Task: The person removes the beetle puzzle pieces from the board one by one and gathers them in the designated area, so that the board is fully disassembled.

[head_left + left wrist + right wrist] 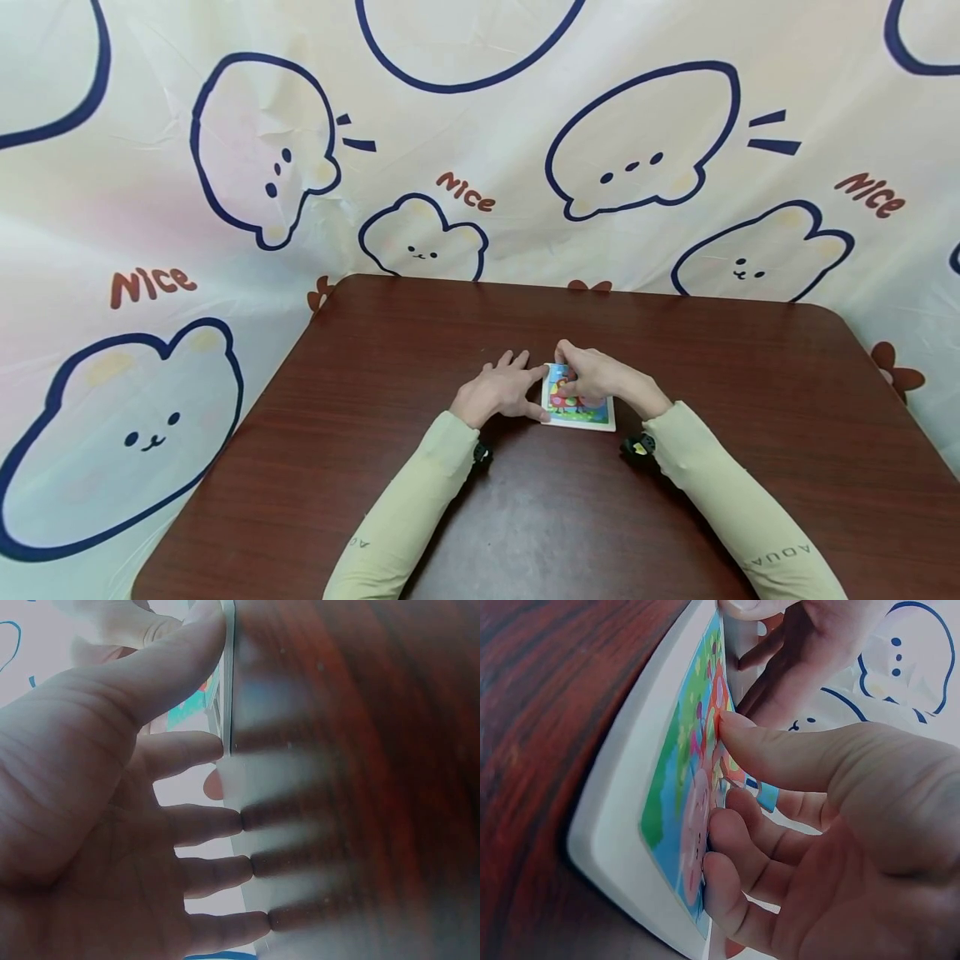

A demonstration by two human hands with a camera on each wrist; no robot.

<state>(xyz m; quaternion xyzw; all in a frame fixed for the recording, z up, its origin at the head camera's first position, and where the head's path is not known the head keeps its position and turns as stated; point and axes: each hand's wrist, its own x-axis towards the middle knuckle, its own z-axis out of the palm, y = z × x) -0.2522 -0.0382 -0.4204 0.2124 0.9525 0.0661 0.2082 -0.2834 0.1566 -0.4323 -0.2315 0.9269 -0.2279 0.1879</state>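
Note:
A small picture puzzle (570, 414) with a white frame and a bright cartoon print lies flat on the table. My left hand (501, 389) rests at its left side with fingers spread straight; thumb and index fingertip touch the frame edge (229, 682). Over the upper right of the picture, my right hand (597, 375) pinches a puzzle piece (767, 796) with a blue edge, tilted up from the picture. In the right wrist view the thumb lies on the print and the other fingers curl along the board (630, 832). Fingers hide part of the piece.
The dark brown wooden table (375, 358) stretches around the puzzle on all sides. Behind it hangs a pale curtain (517, 242) with cartoon bears. Dark wrist devices (637, 447) sit by both sleeve cuffs.

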